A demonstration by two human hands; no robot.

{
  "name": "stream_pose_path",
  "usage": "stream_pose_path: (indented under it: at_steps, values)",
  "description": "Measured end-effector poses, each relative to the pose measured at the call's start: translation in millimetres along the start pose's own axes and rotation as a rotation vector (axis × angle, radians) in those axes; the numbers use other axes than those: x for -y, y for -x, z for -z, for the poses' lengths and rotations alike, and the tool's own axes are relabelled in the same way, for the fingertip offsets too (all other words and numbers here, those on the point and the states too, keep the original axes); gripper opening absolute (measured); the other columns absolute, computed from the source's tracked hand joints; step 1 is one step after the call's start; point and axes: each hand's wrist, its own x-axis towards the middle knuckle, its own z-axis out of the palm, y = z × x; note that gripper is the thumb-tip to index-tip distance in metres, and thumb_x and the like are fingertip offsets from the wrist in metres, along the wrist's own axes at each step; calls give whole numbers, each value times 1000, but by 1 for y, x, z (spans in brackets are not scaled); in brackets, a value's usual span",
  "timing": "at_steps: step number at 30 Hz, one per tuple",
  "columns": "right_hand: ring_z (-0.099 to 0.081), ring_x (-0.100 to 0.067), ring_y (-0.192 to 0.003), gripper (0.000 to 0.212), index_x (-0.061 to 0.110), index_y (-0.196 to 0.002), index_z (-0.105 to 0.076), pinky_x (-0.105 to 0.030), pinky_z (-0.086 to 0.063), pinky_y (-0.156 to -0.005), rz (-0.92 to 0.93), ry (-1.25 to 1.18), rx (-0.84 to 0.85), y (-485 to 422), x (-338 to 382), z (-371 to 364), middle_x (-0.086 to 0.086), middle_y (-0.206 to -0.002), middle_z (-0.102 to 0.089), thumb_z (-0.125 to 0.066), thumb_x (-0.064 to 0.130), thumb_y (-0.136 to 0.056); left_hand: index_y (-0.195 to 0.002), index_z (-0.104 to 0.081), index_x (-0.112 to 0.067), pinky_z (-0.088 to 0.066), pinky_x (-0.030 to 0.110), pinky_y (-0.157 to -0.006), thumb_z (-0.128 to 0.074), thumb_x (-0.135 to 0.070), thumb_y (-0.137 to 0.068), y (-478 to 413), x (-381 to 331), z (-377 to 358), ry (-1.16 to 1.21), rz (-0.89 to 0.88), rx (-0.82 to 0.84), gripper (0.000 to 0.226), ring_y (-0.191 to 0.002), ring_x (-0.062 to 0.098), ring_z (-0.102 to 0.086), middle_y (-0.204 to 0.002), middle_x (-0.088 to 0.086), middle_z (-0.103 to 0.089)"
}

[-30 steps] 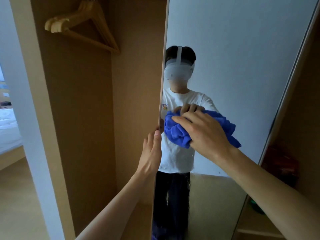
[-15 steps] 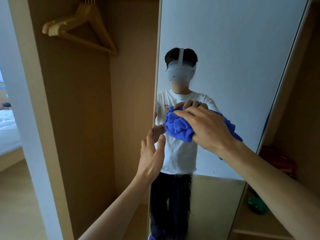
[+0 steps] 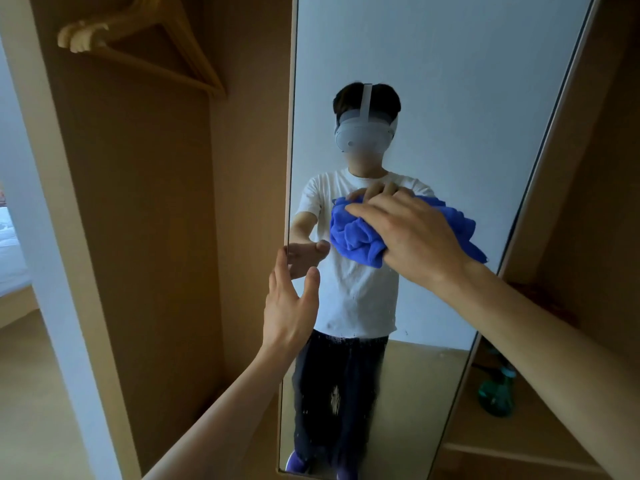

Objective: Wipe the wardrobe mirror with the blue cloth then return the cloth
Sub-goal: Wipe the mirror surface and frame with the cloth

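At the mirror's left edge, nearest me, my left hand (image 3: 289,306) is spread open with fingertips at the rim, holding nothing. Further in, my right hand (image 3: 412,237) clutches the bunched blue cloth (image 3: 356,237) against the mirror (image 3: 450,98) mid-height. Clear glass lies above and below. Beyond, wooden hangers (image 3: 138,39) hang in the open wardrobe bay.

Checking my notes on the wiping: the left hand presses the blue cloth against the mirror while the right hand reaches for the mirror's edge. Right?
Hands are swapped. In the head view the right hand presses the blue cloth on the mirror; the left hand reaches for its edge.
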Motion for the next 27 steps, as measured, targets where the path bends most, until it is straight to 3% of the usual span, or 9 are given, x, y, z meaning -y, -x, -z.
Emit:
stream_pose_path:
  at_steps: [9, 12, 19, 22, 24, 27]
  values:
    - [-57, -28, -82, 46, 16, -125, -61, -44, -50, -69, 3, -84, 51, 45, 17, -39, -6, -95, -65, -68, 7, -80, -161, -1, -31, -40, 50, -112, -51, -53, -99, 4, 1, -17, -88, 14, -40, 82, -143, 22, -36, -162, -3, -21]
    - [-58, -29, -86, 45, 15, -130, -59, -44, -51, -74, 3, -114, 62, 44, 11, -31, -6, -101, -65, -57, 11, -85, -160, -2, -33, -40, 49, -113, -53, -57, -96, 5, 0, -24, -45, 39, -71, 85, -139, 23, -41, -157, 3, -25]
    - [-58, -34, -95, 57, 14, -137, -52, -52, -51, -83, -48, -106, 70, 32, -27, -9, -10, -109, -63, -65, 9, -82, -160, 2, -31, -38, 54, -113, -52, -56, -96, 6, 0, -31, -109, 65, -99, 87, -142, 27, -37, -159, 6, -22]
    - [-57, -34, -98, 57, 15, -135, -55, -41, -48, -83, -83, -91, 20, 24, -43, 12, -8, -112, -64, -61, 3, -80, -160, 3, -32, -39, 55, -113, -51, -56, -96, 6, 0, -33, -115, 60, -102, 87, -143, 27, -36, -160, 5, -21]
    - [-56, -30, -98, 55, 17, -133, -57, -31, -37, -76, -100, -93, -2, 19, -51, 19, -5, -112, -63, -59, 2, -80, -160, 3, -31, -39, 55, -113, -51, -55, -96, 6, 1, -34, -125, 65, -112, 87, -143, 27, -36, -160, 6, -22]
    - [-56, -30, -93, 52, 15, -130, -59, -31, -36, -74, -69, -108, -12, 20, -53, 19, -5, -107, -64, -58, 2, -80, -161, 3, -30, -38, 55, -113, -52, -55, -96, 6, 3, -36, -133, 62, -134, 88, -142, 27, -36, -159, 7, -22]
